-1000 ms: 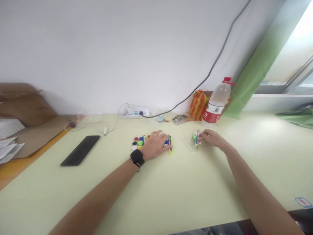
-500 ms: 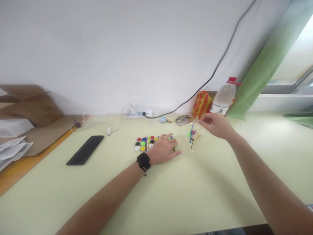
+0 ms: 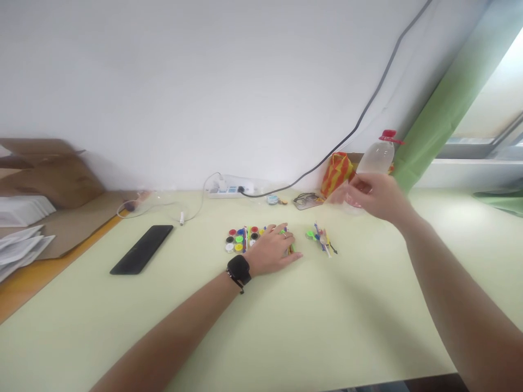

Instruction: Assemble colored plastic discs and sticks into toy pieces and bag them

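My left hand lies with spread fingers over the right part of a group of small coloured discs and thin coloured sticks; what is under its palm is hidden. My right hand is raised in front of the bottle, thumb and fingers pinched on a clear plastic bag that hangs to the left. Below the bag, a loose pile of small coloured pieces, with a bright green disc at its left, rests on the pale table.
A black phone-like slab lies at the left. Along the wall are a power strip, a coiled black cable, a red and yellow bag and a bottle. A cardboard box and papers are far left.
My right hand has moved right and slightly up with the clear bag. The coloured pieces that were upright beneath it now lie spread on the table. My left hand has barely moved.
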`<state>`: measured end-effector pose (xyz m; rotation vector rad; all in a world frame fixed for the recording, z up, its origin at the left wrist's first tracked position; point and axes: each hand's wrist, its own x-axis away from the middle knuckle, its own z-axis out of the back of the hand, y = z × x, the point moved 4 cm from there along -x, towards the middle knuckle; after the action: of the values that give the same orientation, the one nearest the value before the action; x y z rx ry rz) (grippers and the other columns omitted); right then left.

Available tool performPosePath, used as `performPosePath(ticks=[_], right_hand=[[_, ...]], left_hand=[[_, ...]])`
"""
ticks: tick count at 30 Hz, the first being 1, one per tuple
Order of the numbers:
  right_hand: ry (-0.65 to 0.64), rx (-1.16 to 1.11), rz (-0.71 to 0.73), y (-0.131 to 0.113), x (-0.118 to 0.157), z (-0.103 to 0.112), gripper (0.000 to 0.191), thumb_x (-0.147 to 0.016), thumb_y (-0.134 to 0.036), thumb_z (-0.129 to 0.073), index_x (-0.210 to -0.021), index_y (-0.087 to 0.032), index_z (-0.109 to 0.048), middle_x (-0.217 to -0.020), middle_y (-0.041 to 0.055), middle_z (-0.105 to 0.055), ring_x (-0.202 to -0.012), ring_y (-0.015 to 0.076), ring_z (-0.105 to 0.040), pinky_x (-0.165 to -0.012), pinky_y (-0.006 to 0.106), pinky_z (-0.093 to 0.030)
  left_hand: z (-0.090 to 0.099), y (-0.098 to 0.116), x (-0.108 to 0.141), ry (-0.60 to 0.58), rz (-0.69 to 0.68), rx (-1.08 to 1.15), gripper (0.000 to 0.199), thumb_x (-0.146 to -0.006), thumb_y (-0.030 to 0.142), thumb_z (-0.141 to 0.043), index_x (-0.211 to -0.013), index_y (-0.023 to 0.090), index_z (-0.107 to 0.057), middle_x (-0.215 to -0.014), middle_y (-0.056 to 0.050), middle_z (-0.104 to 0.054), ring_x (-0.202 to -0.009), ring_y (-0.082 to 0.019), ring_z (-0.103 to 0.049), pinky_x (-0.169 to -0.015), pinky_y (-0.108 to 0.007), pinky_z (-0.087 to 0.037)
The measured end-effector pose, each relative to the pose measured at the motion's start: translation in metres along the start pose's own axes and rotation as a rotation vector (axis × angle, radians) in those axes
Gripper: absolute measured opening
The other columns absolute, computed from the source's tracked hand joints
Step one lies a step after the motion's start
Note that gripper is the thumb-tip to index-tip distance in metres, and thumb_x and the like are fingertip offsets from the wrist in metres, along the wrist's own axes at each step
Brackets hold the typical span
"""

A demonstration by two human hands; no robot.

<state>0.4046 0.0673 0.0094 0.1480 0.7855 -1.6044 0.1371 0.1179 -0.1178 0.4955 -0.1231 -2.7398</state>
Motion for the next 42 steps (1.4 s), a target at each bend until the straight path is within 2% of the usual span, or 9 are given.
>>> performPosePath(ticks=[3,8,11,15,21,26,32,35,42], right_hand=[[0.176,-0.11,-0.125,0.019,-0.008,0.017,0.005,-0.08,-0.023,-0.065,-0.078,-0.019,-0.065,-0.07,0.004,-0.069,-0.066,0.0173,-0.061,-0.062,0.029,-0.046],[0.368,-0.581,-0.388,0.045,-0.029,0.012,0.02,-0.079,-0.007,-0.061,-0.096,-0.018,-0.062,-0.07,0.0017,-0.066,-0.058,0.0131,-0.059,-0.06,0.03,-0.051],[0.335,-0.727,-0.46,0.045,-0.049,-0.008,0.008,-0.081,-0.005,-0.065,-0.083,-0.013,-0.067,-0.076,0.0057,-0.067,-0.067,0.0157,-0.066,-0.069,0.034,-0.058],[0.271,-0.854,-0.399,0.028,-0.073,-0.031,0.01,-0.092,-0.011,-0.062,-0.096,-0.009,-0.071,-0.097,0.0113,-0.072,-0.081,0.015,-0.069,-0.084,0.033,-0.06],[-0.128,-0.807,-0.271,-0.008,-0.079,-0.052,0.055,-0.097,-0.042,-0.068,-0.144,-0.016,-0.053,-0.12,0.0133,-0.072,-0.084,0.0185,-0.074,-0.08,0.037,-0.063],[-0.221,-0.502,-0.073,-0.015,-0.057,-0.075,0.033,-0.099,-0.046,-0.062,-0.112,-0.018,-0.072,-0.102,0.0112,-0.078,-0.08,0.0207,-0.074,-0.075,0.033,-0.062],[-0.29,-0.188,0.241,-0.007,0.019,-0.136,0.041,-0.098,-0.044,-0.058,-0.132,-0.023,-0.068,-0.135,0.0131,-0.069,-0.128,0.0327,-0.061,-0.108,0.051,-0.049],[-0.396,-0.104,0.317,-0.003,0.057,-0.155,0.042,-0.102,-0.042,-0.051,-0.139,-0.029,-0.064,-0.147,0.0114,-0.061,-0.137,0.0347,-0.053,-0.109,0.056,-0.046],[-0.47,-0.14,0.297,0.017,0.082,-0.13,0.026,-0.095,-0.024,-0.052,-0.109,-0.026,-0.073,-0.124,0.0086,-0.073,-0.115,0.0301,-0.066,-0.099,0.047,-0.053]], left_hand=[[-0.001,0.0,0.0,-0.002,0.0,-0.001,0.04,-0.104,0.053,-0.045,-0.109,0.022,-0.069,-0.12,-0.01,-0.073,-0.145,-0.034,-0.044,-0.112,-0.049,-0.036],[-0.001,0.0,0.0,-0.008,0.007,0.004,0.045,-0.103,0.058,-0.044,-0.113,0.022,-0.07,-0.121,-0.012,-0.073,-0.146,-0.034,-0.043,-0.114,-0.051,-0.035],[0.0,0.001,0.0,-0.008,0.004,0.017,0.045,-0.104,0.058,-0.044,-0.111,0.022,-0.071,-0.123,-0.012,-0.072,-0.146,-0.034,-0.043,-0.114,-0.051,-0.035],[0.002,0.0,0.001,-0.007,0.01,0.024,0.046,-0.105,0.057,-0.042,-0.114,0.022,-0.07,-0.125,-0.011,-0.071,-0.147,-0.034,-0.042,-0.115,-0.05,-0.036],[0.007,0.001,0.001,0.0,0.02,0.024,0.042,-0.104,0.052,-0.045,-0.127,0.024,-0.066,-0.132,-0.011,-0.069,-0.148,-0.034,-0.04,-0.115,-0.051,-0.037],[0.01,0.027,-0.001,-0.032,-0.114,0.014,0.031,-0.101,0.031,-0.05,-0.127,0.029,-0.068,-0.138,-0.006,-0.066,-0.147,-0.032,-0.041,-0.115,-0.05,-0.036],[-0.001,0.052,-0.005,-0.078,-0.274,-0.041,0.023,-0.099,0.015,-0.052,-0.108,0.025,-0.07,-0.117,-0.007,-0.074,-0.134,-0.029,-0.052,-0.102,-0.044,-0.041],[-0.007,0.051,-0.006,-0.087,-0.278,-0.05,0.017,-0.102,0.019,-0.052,-0.1,0.024,-0.069,-0.101,-0.007,-0.075,-0.116,-0.027,-0.061,-0.095,-0.041,-0.042],[0.004,0.036,-0.011,-0.026,-0.106,0.288,0.014,-0.097,0.033,-0.062,-0.095,0.02,-0.068,-0.094,-0.006,-0.074,-0.094,-0.022,-0.067,-0.088,-0.037,-0.049]])
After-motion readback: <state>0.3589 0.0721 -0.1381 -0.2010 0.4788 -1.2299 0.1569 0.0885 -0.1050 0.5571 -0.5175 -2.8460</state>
